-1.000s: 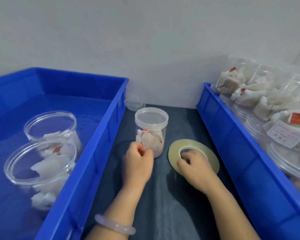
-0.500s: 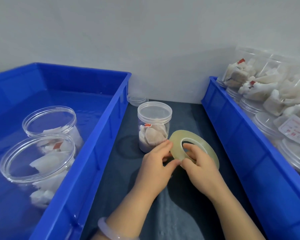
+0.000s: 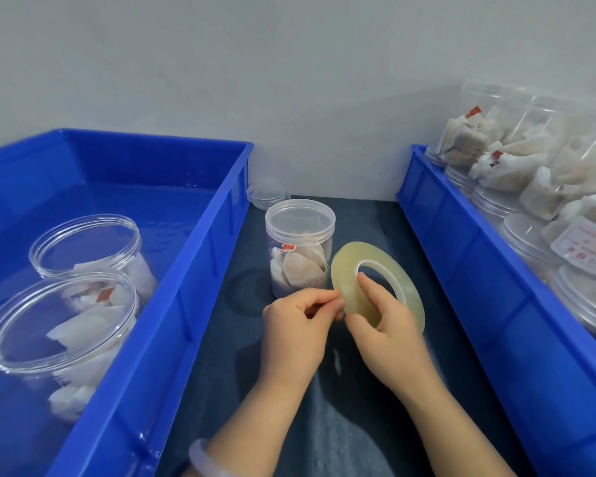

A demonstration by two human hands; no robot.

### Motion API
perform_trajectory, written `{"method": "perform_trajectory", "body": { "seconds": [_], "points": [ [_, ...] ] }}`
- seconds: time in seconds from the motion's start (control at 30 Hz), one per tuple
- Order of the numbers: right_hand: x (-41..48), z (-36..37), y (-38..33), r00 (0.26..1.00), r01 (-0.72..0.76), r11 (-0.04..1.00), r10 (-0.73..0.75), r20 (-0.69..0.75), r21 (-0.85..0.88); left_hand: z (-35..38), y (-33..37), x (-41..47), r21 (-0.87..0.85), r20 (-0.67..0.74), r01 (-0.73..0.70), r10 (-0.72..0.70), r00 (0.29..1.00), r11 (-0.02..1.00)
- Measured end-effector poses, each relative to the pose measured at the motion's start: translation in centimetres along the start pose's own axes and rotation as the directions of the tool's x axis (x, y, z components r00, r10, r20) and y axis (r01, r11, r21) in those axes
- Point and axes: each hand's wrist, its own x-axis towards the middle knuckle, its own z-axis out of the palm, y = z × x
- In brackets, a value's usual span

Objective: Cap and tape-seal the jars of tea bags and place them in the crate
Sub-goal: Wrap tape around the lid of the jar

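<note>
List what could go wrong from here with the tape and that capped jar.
1. The left hand pinches at the rim of the tape roll; the clear end could split or stick back down.
2. The right hand holds the roll tilted, close beside the capped jar. Neither hand steadies the jar, so pulling tape might knock it over.

Both bare forearms reach forward from the lower edge and converge at the middle. The right hand (image 3: 387,327) grips the tape roll (image 3: 355,263), forefinger through its hole and thumb against its outer rim. The left hand (image 3: 298,327), fingers curled, pinches the roll's near edge just beside the right thumb
</note>
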Motion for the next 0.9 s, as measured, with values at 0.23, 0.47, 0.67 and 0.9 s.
{"method": "perform_trajectory", "body": {
  "seconds": [0.23,0.47,0.67,0.9],
  "points": [
    [0.1,0.2,0.2,1.0,-0.001,1.0,0.0,-0.009,-0.028,0.1,0.0,-0.1,0.211,0.06,-0.097,0.086,0.994,0.973],
    [0.3,-0.8,0.3,0.992,0.076,0.993,-0.067,0.103,-0.092,-0.6,0.0,0.3,0.24,0.128,-0.1,0.071,0.989,0.966],
    [0.8,-2.1,0.9,0.986,0.099,0.973,-0.068,0.154,-0.206,-0.5,-0.1,0.3,0.311,0.19,-0.093,0.034,0.981,0.946],
    [2.3,-2.9,-0.5,0.991,0.057,0.973,-0.028,0.129,-0.222,-0.4,0.6,0.5,0.204,0.174,-0.012,-0.024,0.984,0.979]
  ]
}}
